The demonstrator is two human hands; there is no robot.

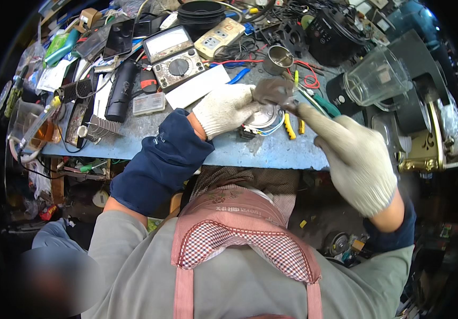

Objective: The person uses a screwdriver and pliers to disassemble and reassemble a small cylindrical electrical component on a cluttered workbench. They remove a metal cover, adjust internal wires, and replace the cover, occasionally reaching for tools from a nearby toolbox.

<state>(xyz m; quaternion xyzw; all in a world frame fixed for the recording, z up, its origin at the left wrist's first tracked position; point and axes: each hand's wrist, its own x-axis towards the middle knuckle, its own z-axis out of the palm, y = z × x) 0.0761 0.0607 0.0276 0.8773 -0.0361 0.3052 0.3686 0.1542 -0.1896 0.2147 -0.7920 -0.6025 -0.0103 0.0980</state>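
Observation:
My left hand (225, 110), in a white knit glove, is closed at the edge of a brownish-grey part (273, 91), smeared by motion. Its kind does not show. My right hand (361, 159), gloved too, points toward that part from the right, thumb and forefinger closed around something thin and dark, mostly hidden. Under the grey part lies a round silver component (265, 117) with blue and white wires, partly covered. Two yellow-handled pieces (290, 127) rest just right of it. A white flat board (199, 86) lies beyond my left wrist.
An analog multimeter (178, 66) and a socket strip (219, 38) stand at the back, near a metal cup (278, 59). On the right are a clear blender jar (378, 77) and a black cooker (335, 34). A black cylinder (121, 91) lies left. The blue bench edge (293, 161) is near my waist.

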